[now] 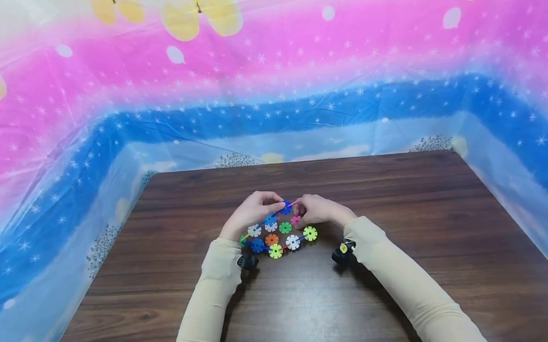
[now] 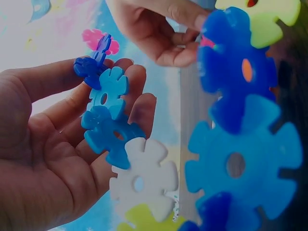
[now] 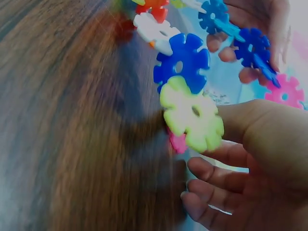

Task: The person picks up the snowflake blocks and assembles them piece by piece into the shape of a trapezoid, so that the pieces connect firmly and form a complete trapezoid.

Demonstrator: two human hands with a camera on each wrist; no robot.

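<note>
A chain of notched plastic snowflake discs curves between both hands. In the head view, my left hand point(image 1: 253, 212) pinches the dark blue disc point(image 1: 286, 207) at its far end between thumb and fingers. A pink disc point(image 3: 285, 91) joins onto that dark blue disc in the right wrist view. Light blue discs point(image 2: 107, 94) and a white disc point(image 2: 144, 178) continue the chain past the left fingers. My right hand point(image 1: 321, 208) pinches another pink disc point(image 1: 296, 220), which is partly hidden behind a yellow-green disc point(image 3: 192, 114) in the right wrist view.
Inside the chain's curve show an orange disc point(image 1: 271, 239) and a green disc point(image 1: 284, 227). The dark wooden table point(image 1: 289, 303) extends around the hands. A patterned pink and blue cloth point(image 1: 270, 79) hangs behind its far edge. Each wrist carries a small black camera point(image 1: 248, 262).
</note>
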